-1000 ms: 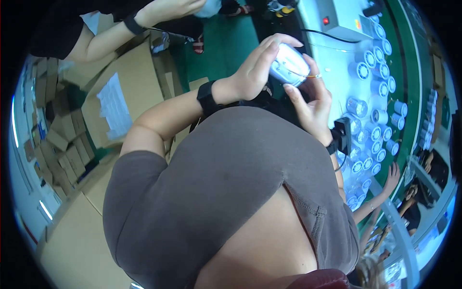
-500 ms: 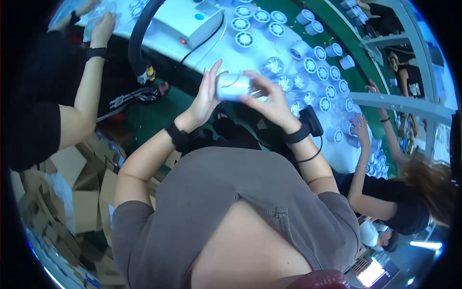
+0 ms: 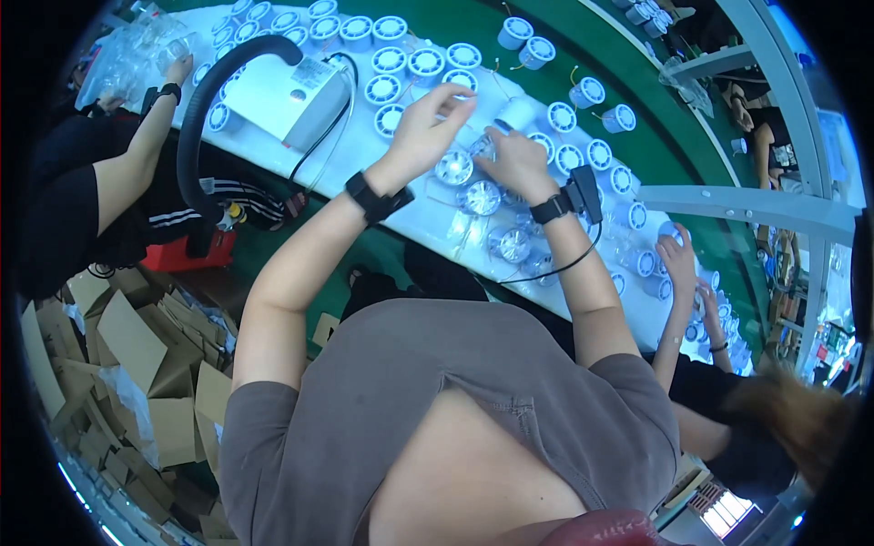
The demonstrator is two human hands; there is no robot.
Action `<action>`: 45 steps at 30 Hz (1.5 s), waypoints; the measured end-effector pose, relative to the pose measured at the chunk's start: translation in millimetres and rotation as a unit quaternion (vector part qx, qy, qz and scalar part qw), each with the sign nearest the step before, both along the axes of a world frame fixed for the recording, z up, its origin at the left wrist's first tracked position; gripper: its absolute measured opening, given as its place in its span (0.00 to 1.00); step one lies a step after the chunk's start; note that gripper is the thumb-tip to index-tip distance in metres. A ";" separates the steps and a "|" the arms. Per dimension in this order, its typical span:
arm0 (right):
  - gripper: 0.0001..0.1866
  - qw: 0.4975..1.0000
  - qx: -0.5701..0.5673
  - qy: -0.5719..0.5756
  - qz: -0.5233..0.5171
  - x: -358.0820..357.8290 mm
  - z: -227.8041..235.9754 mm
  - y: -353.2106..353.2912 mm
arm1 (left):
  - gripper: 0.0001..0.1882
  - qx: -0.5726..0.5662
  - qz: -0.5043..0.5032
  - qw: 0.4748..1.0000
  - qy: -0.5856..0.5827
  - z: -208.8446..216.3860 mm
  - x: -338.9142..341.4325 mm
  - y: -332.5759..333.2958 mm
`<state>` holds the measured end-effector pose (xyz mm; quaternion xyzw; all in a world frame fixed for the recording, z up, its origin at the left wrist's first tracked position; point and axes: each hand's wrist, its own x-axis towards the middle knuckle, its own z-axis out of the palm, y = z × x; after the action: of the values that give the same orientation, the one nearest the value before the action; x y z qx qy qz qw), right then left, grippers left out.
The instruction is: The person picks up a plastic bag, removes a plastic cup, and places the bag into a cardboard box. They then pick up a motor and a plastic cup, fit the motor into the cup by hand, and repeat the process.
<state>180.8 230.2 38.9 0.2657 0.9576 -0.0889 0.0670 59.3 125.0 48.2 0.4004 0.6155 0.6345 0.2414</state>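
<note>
My left hand [image 3: 425, 129] is over the table, its fingers apart and slightly bent, with nothing seen in them. To its right, my right hand [image 3: 521, 166] has its fingers closed around the edge of a clear faceted plastic cup [image 3: 482, 146]. Just beyond the right hand a plain white cylinder [image 3: 516, 113] lies on its side. More clear faceted cups [image 3: 480, 197] are grouped below my hands, along the near edge. White cylinders with slotted round tops [image 3: 426, 65] stand in loose rows beyond and to the right.
On the white table [image 3: 364, 173], a pale box-shaped device [image 3: 289, 98] with cables stands left, beside a thick black hose [image 3: 189, 150]. A co-worker's arm [image 3: 137, 146] is at the left; another's hand [image 3: 678, 259] handles cylinders at the right. Cardboard boxes [image 3: 173, 428] are piled lower left. A grey metal frame [image 3: 756, 205] crosses the right.
The white cylinder that both hands held now lies on the table, released. Both hands have moved forward over the table, and the right has taken hold of a clear cup. The view has shifted.
</note>
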 end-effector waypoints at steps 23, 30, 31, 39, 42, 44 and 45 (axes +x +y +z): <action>0.24 0.951 0.067 0.292 0.075 29.9 -7.8 86.6 | 0.16 -0.199 -0.116 0.947 -0.224 -1.9 28.4 3.7; 0.33 0.996 0.063 0.041 0.052 -14.3 -25.4 85.0 | 0.16 -0.143 -0.064 0.964 -0.214 14.0 20.7 -42.6; 0.33 0.995 0.065 0.043 0.056 -12.4 -19.7 85.5 | 0.16 -0.143 -0.053 0.966 -0.207 16.2 17.5 -49.4; 0.23 0.659 -0.646 0.375 -0.092 15.7 25.2 -55.3 | 0.21 -0.031 -0.199 0.773 -0.602 0.6 8.1 -105.9; 0.21 0.805 -0.505 0.310 0.024 -7.0 48.2 -124.6 | 0.24 -0.003 -0.103 0.709 -0.697 -11.4 11.4 -123.2; 0.20 0.826 -0.464 0.310 0.081 -18.9 36.6 -149.0 | 0.25 0.018 -0.081 0.700 -0.709 -15.3 2.7 -150.2; 0.19 0.848 -0.416 0.311 0.102 -26.1 29.4 -158.3 | 0.25 0.020 -0.087 0.729 -0.679 -10.4 -0.8 -168.3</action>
<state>154.7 71.9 68.3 0.0721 0.8231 -0.5500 -0.1217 58.5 -43.3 37.7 -0.0806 0.2376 0.7254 0.6409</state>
